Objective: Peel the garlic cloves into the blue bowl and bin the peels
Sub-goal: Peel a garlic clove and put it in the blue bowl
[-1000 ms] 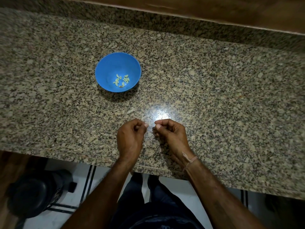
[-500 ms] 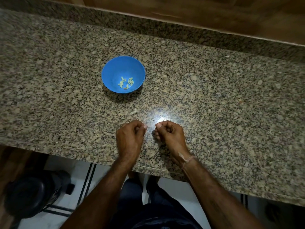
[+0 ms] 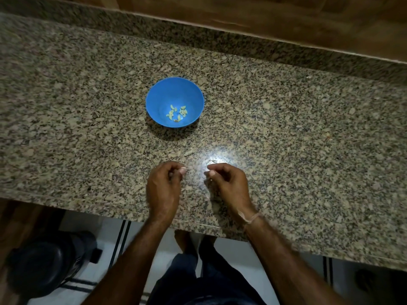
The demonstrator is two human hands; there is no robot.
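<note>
The granite counter [image 3: 286, 128] bore the blue bowl [image 3: 163, 100], beyond the left hand [image 3: 164, 188] and right hand [image 3: 230, 183], both curled thumb-to-finger. Peeled garlic cloves [image 3: 177, 112] lay in the bowl. The left hand pinched a pale scrap [image 3: 184, 167]; what the right held could not be told

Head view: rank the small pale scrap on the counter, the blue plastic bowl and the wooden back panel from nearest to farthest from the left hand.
1. Small pale scrap, just beyond the fingertips of the left hand.
2. Blue plastic bowl, farther back.
3. Wooden back panel, behind the granite counter.
</note>
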